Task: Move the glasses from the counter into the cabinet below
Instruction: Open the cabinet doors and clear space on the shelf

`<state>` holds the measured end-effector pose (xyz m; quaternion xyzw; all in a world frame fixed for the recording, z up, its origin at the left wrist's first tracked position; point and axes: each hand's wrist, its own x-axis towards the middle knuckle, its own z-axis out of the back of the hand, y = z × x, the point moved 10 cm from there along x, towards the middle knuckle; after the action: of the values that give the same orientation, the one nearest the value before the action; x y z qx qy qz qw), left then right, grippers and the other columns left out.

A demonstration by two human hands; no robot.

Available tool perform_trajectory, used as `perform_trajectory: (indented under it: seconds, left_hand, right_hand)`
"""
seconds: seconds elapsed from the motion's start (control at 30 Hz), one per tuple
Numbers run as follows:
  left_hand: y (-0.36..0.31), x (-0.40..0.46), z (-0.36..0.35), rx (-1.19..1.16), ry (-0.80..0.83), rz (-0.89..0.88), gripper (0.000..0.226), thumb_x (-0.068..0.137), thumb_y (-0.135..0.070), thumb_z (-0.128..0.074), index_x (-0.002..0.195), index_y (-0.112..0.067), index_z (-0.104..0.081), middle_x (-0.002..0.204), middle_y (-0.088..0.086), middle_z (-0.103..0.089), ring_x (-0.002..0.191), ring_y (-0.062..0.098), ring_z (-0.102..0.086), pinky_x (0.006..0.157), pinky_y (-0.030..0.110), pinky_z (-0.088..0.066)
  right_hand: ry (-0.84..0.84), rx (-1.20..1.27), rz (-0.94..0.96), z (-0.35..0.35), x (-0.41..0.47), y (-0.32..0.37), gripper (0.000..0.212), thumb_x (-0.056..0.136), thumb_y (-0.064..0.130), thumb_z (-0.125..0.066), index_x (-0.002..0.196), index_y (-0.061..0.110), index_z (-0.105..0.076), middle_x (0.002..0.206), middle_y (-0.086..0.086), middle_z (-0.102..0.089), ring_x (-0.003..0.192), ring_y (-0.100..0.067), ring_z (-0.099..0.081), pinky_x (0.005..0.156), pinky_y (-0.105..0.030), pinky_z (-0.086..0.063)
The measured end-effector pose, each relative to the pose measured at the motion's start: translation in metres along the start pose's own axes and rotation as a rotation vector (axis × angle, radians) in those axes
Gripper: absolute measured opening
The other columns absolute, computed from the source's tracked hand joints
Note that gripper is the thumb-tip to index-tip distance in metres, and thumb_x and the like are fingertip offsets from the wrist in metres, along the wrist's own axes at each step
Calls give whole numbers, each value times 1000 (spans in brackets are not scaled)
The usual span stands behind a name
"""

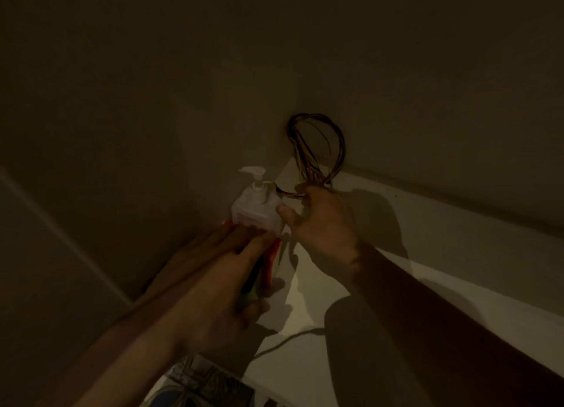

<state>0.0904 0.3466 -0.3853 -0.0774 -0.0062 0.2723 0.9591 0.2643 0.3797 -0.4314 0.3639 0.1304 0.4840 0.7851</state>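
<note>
It's dim in here. Two bare walls (396, 70) meet in a corner, and a pale shelf (442, 254) runs along their foot; its right stretch lies open, its left end narrows into the corner. A looped bundle of coloured wires (317, 144) hangs against the wall above the shelf's back edge. A white pump bottle (254, 211) is tucked into the corner. The left hand (213, 290) is closed round something red and green just below the bottle, though I can't make out what it is. The right hand (320, 223) has its thumb against the bottle's side, fingers curled at the wire ends; whether it grips them I can't tell. I can't see any glasses.
</note>
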Motion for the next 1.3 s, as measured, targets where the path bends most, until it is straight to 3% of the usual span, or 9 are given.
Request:
perform_trajectory:
  seconds: [0.17,0.23,0.33,0.43,0.53,0.83,1.3]
  left_hand:
    - [-35,24,-12,-24,-30,-38,83,84,-78,-38,154,-38,-18,155,-12,-28,140,10,-22,112,30,-20]
    - [-54,37,-20,-5,-49,-64,83,85,-77,-35,154,-34,-19,158,-6,-26,143,16,-19,116,34,-12]
    - [-74,56,-35,2,-43,-55,83,86,-75,-34,155,-31,-21,159,-1,-26,145,21,-17,118,38,-13]
    - [-97,74,-54,41,9,-52,85,87,-77,-30,157,-32,-13,164,2,-15,150,24,-6,121,44,-5]
    - [-117,89,-75,67,80,-62,88,86,-80,-24,157,-33,-3,166,3,-2,151,26,4,121,48,3]
    - [-155,108,-106,64,130,-85,85,84,-82,-11,156,-40,6,166,1,5,151,26,9,120,46,4]
    - [-178,109,-104,107,193,-90,84,84,-82,-9,155,-41,6,166,2,6,151,27,10,120,50,6]
  right_hand:
    - [-25,-239,-62,37,-39,-41,54,95,59,-50,134,22,-57,127,-8,-61,117,-27,-58,92,-39,-51]
    - [-73,-351,-52,59,-62,-55,52,99,53,-50,134,15,-58,125,-12,-61,116,-30,-57,94,-41,-49]
    - [-135,-512,-16,85,-94,-74,51,101,47,-51,130,6,-63,119,-16,-65,111,-34,-61,91,-44,-51]
    - [-66,-608,-218,104,-118,-116,61,101,57,-38,145,18,-49,145,-10,-53,132,-29,-50,105,-47,-45]
    - [-55,-681,-292,123,-141,-140,65,100,61,-31,152,22,-40,156,-11,-44,142,-31,-42,114,-50,-39]
    - [65,-643,-494,150,-186,-188,71,101,65,-21,160,26,-17,170,-13,-14,156,-36,-11,122,-56,-17]
    - [113,-631,-496,157,-190,-182,68,102,62,-22,160,25,-16,169,-12,-15,156,-35,-12,123,-56,-19]
